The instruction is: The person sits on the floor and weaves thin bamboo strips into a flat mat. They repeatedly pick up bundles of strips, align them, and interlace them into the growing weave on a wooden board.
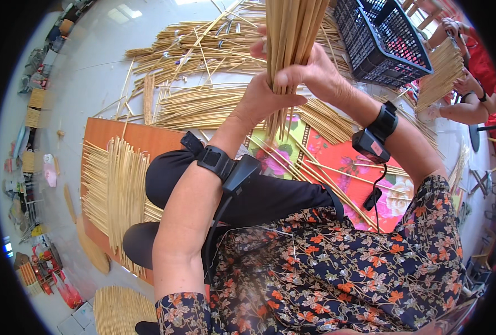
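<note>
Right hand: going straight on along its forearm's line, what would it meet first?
The bundle of sticks, which the right hand already grips. Past it, the line seems to run toward the loose sticks spread beyond, though depth is unclear from this view.

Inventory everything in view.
stick bundle: 1, tan, held, top
loose sticks: many, tan, upper centre
board: 1, brown, left
stacked sticks: many, tan, on board
crate: 1, dark, upper right
floral covering: 1+, multicoloured, centre
rounded stick bunch: 1, tan, lower left
co-worker: 1+, red clothing, right
background items: many, mixed, left edge
trousers: 1, dark, centre
floral top: 1, dark, lower centre
wrist devices: 2, black, strapped on
left grip: 1, around bundle
right grip: 1, around bundle
</note>
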`<control>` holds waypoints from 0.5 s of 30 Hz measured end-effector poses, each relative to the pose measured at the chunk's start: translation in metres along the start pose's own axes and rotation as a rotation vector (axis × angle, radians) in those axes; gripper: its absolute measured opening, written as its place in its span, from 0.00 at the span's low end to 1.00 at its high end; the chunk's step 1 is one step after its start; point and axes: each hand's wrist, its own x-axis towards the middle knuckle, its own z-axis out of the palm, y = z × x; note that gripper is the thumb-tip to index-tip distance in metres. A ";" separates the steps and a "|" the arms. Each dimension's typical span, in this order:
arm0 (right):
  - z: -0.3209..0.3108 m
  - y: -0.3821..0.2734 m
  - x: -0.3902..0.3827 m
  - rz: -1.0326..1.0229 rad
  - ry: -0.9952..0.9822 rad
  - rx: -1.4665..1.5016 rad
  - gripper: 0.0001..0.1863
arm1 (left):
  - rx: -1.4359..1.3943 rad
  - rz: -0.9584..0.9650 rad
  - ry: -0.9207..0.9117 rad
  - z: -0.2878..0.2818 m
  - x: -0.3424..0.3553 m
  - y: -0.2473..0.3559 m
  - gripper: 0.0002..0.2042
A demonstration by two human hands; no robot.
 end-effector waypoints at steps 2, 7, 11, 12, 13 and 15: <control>0.003 0.014 -0.011 0.045 -0.018 0.029 0.46 | -0.035 -0.109 -0.062 -0.003 -0.003 0.004 0.27; 0.022 0.030 -0.024 0.183 0.045 0.167 0.36 | 0.065 -0.104 -0.153 -0.006 -0.008 -0.028 0.33; 0.034 0.023 -0.021 0.209 0.053 0.162 0.25 | -0.037 0.002 0.003 -0.001 -0.011 -0.035 0.44; 0.036 0.016 -0.018 0.206 0.045 0.138 0.24 | -0.013 0.055 0.008 -0.002 -0.012 -0.033 0.46; 0.038 0.007 -0.016 0.202 0.036 0.114 0.23 | 0.011 0.107 0.012 -0.004 -0.012 -0.031 0.47; 0.036 -0.008 -0.014 0.155 0.052 0.074 0.21 | -0.006 0.114 0.007 -0.005 -0.012 -0.018 0.49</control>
